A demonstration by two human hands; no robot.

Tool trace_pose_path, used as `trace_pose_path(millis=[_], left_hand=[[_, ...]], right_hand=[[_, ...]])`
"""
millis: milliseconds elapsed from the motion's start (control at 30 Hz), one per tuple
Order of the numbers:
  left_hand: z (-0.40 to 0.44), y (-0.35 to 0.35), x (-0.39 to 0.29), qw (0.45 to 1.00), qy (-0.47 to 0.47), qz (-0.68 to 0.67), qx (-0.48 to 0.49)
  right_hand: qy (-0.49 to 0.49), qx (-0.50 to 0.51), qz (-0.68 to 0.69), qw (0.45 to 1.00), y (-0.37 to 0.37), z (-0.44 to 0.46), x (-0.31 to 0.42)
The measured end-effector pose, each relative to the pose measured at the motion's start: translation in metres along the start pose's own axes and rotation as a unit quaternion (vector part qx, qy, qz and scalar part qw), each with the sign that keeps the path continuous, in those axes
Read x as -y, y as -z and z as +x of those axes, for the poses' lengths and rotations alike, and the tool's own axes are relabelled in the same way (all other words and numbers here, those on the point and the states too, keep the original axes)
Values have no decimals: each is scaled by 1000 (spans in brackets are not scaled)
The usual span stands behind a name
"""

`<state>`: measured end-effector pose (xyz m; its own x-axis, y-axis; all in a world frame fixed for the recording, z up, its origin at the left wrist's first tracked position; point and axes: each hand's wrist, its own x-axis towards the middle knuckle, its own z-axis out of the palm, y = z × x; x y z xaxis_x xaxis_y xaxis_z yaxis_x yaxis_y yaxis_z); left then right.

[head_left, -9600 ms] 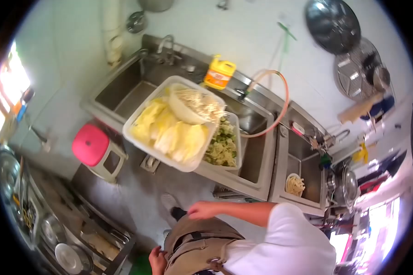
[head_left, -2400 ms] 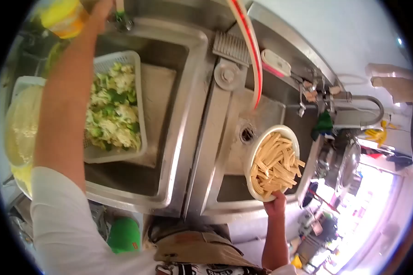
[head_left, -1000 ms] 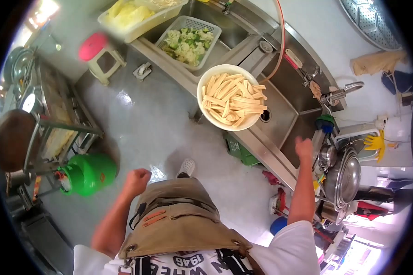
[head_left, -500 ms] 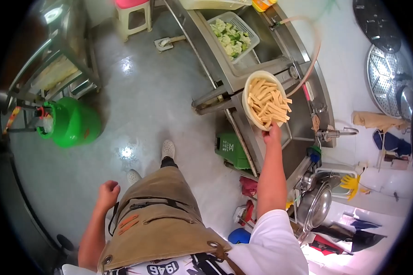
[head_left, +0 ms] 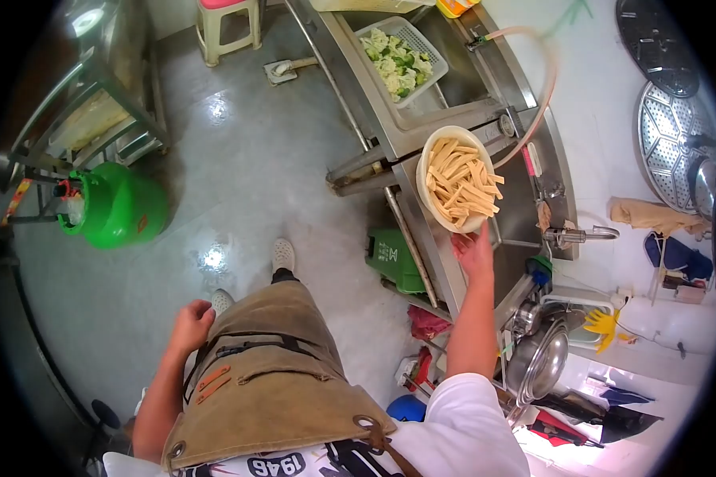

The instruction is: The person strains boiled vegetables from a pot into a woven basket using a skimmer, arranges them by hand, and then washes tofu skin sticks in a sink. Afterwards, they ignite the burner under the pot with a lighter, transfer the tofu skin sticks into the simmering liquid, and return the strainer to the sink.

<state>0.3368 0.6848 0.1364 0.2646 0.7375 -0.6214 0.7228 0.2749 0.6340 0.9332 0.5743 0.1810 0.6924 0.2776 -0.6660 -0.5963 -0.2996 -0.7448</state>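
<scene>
A cream bowl (head_left: 424,184) heaped with pale tan strips (head_left: 463,181), perhaps dried tofu sticks, stands over the near part of the steel sink counter (head_left: 445,266). My right hand (head_left: 474,253) is at the bowl's near side, fingers apart, its tips close to or touching the outer wall below the rim. No grip around the rim shows. My left hand (head_left: 191,324) hangs by my apron (head_left: 282,374) with its fingers curled in, and nothing shows in it.
A white basket (head_left: 439,67) of cut cauliflower (head_left: 398,65) sits in the far sink basin. A tap (head_left: 585,234) and hose (head_left: 550,79) are along the wall. Below the counter is a green bin (head_left: 398,258). A green gas cylinder (head_left: 123,207) stands left on wet floor.
My right thumb has come off the bowl's rim and the hand has drawn back slightly towards me. The bowl stays in about the same place. My left hand has risen slightly.
</scene>
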Motion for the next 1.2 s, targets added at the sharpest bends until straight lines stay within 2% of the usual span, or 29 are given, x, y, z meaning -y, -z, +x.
trace_pose_path(millis=[67, 133, 167, 200, 233, 267, 300, 333, 433, 467, 500, 533, 567, 600, 633, 667, 700, 767, 833, 900, 933, 967, 1000, 1033, 1100, 1133, 1167, 1200], left_hand=[[4, -1, 20, 1000, -2, -23, -20], [-2, 4, 22, 999, 9, -17, -25], [-5, 8, 26, 1000, 14, -10, -22], [-6, 3, 45, 999, 9, -24, -24], [-8, 5, 54, 997, 62, -44, -8], [-11, 6, 63, 991, 115, -66, 9], [-18, 6, 71, 981, 169, -89, 28], [-27, 5, 78, 963, 215, -163, 11], [-61, 13, 97, 884, 320, -341, 12], [-67, -1, 123, 810, 298, -505, 7], [-82, -12, 151, 781, 244, -575, -1], [-81, -10, 165, 690, 387, -612, 2], [-87, -7, 185, 635, 391, -666, 0], [-95, -7, 229, 627, 286, -717, 106], [-100, -5, 249, 600, 278, -742, 109], [-99, -9, 277, 648, 331, -686, 22], [-97, -11, 300, 678, 391, -620, -53], [-118, -2, 319, 840, 362, -369, -162], [-123, -1, 328, 857, 319, -395, -86], [-147, 29, 291, 812, 311, -487, -79], [-145, 31, 306, 776, 305, -551, -20], [-139, 34, 328, 735, 297, -609, 37], [-129, 54, 350, 748, 319, -581, 34], [-115, 76, 375, 760, 340, -553, 29], [-101, 122, 413, 736, 314, -597, -62], [-100, 155, 425, 689, 262, -658, -152], [-97, 194, 433, 628, 203, -710, -247], [-107, 241, 426, 585, 189, -732, -294]], right_hand=[[-26, 12, -30, 999, 30, -11, 11], [45, 121, 13, 992, 80, -13, 18], [105, 13, -98, 990, 98, -17, 7], [162, -95, -210, 959, 117, -22, -4], [224, -190, -315, 903, 123, -15, -9], [280, -281, -410, 821, 122, -12, -10], [332, -364, -493, 717, 120, -8, -8], [416, -391, -457, 682, 96, -18, -14], [477, -147, -428, 753, -7, -69, -56], [406, -9, -429, 807, -38, -70, -84], [327, 150, -422, 832, -70, -76, -129], [189, 282, -458, 821, -109, -108, -162], [24, 354, -497, 792, -138, -143, -189], [-107, 420, -578, 691, -149, -158, -209], [-118, 415, -660, 615, -157, -173, -237], [-144, 469, -593, 639, -168, -201, -249], [-63, 466, -635, 613, -147, -126, -326], [-48, 490, -675, 550, -182, -159, -329], [-11, 537, -696, 476, -234, -186, -343], [71, 615, -698, 360, -283, -214, -355], [105, 642, -686, 325, -305, -226, -362], [107, 647, -679, 330, -325, -238, -372], [27, 585, -673, 452, -346, -251, -390], [-79, 541, -670, 503, -373, -272, -406], [-294, 425, -640, 568, -430, -315, -433], [-350, 436, -628, 542, -457, -319, -453], [-336, 444, -645, 523, -484, -319, -478], [-318, 456, -668, 495, -514, -316, -507]])
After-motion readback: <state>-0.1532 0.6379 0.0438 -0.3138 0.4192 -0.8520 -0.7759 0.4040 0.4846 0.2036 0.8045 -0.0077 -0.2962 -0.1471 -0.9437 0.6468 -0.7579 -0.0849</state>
